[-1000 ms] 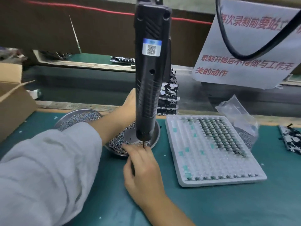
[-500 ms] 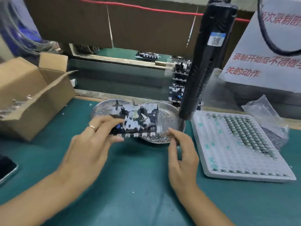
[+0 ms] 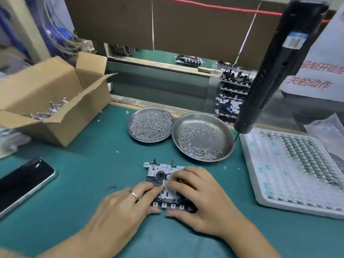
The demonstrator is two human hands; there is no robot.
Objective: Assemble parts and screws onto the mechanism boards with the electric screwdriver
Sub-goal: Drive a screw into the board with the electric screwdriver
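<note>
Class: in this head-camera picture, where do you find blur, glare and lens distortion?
Head view: the left hand and electric screwdriver are motion-blurred; glare streaks the phone and the right screw dish; wide-angle bending tilts the cardboard box at the edge.

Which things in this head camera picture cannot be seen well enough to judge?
- Mechanism board: the left hand and the right hand cover its near half.
- What the right fingers touch: blurred and hidden under them.
- Electric screwdriver: its top is cut off by the upper edge.
- Parts in the cardboard box: too small, half hidden by the flap.
- Phone: cut off by the left edge.
</note>
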